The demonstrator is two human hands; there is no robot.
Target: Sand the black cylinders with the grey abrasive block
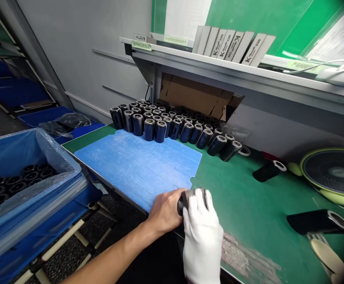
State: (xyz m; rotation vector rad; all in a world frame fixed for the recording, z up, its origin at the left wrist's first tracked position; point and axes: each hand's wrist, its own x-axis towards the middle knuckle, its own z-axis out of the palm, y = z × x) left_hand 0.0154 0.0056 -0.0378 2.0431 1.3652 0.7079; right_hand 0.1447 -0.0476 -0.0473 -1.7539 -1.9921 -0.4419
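Note:
My bare left hand [166, 208] is closed around a black cylinder [180, 206] near the table's front edge; most of the cylinder is hidden by my hands. My right hand [201, 223], in a white glove, curls its fingers over a grey block [190, 193] pressed against that cylinder. Beyond my hands, several rows of glossy black cylinders [160, 132] with pale rims stand upright at the back of the table. Two more black cylinders, one at the middle right [268, 171] and one nearer me [316, 221], lie on their sides.
A blue sheet [142, 165] covers part of the green tabletop [233, 193]. At left, a plastic-lined blue crate [77, 169] holds several black cylinders. A fan [337, 171] lies at right. Grey printed blocks [232, 45] line the shelf [172, 55] above. A wooden-handled brush [327, 252] lies at right.

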